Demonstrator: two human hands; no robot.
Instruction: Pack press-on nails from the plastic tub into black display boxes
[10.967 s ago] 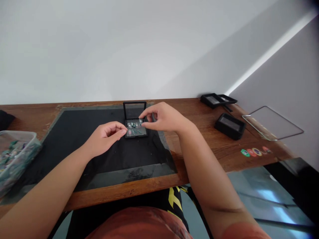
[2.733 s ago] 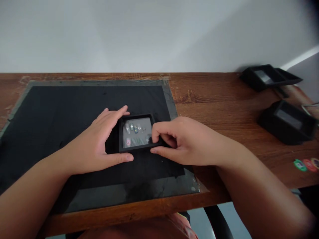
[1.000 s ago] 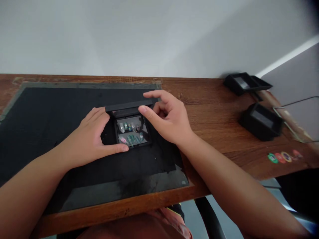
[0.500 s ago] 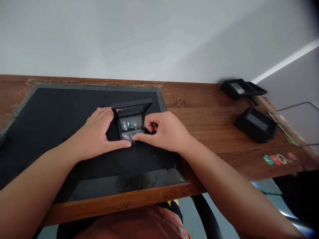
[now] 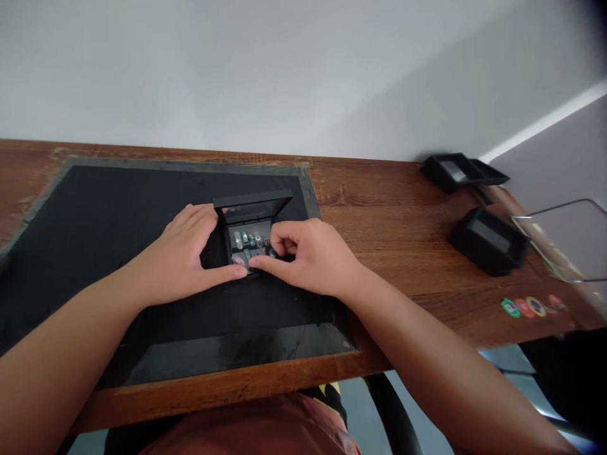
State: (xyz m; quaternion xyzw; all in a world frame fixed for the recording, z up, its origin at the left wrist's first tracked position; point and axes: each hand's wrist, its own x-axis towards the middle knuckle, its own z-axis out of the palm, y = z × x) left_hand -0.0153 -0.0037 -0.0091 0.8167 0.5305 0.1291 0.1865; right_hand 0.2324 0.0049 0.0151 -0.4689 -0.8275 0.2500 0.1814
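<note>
A small black press-on nail case lies on the dark mat with its windowed lid raised. Inside are two rows of press-on nails, some silvery, some green, one pinkish at the front left. My left hand grips the case's left side, thumb stretched along the front edge and fingers toward the back left corner. At the right side, my right hand has its fingers curled against the case, while its thumb rests over the front row. That thumb and the curled fingers hide part of the nails.
The black mat is taped onto a wooden table against a pale wall. Black boxes stand at the right, with a wire frame behind. Several colourful round pieces lie near the right front edge.
My right hand has shifted slightly left and down, its curled fingers now lower along the case's right side. My left hand stays about where it was.
</note>
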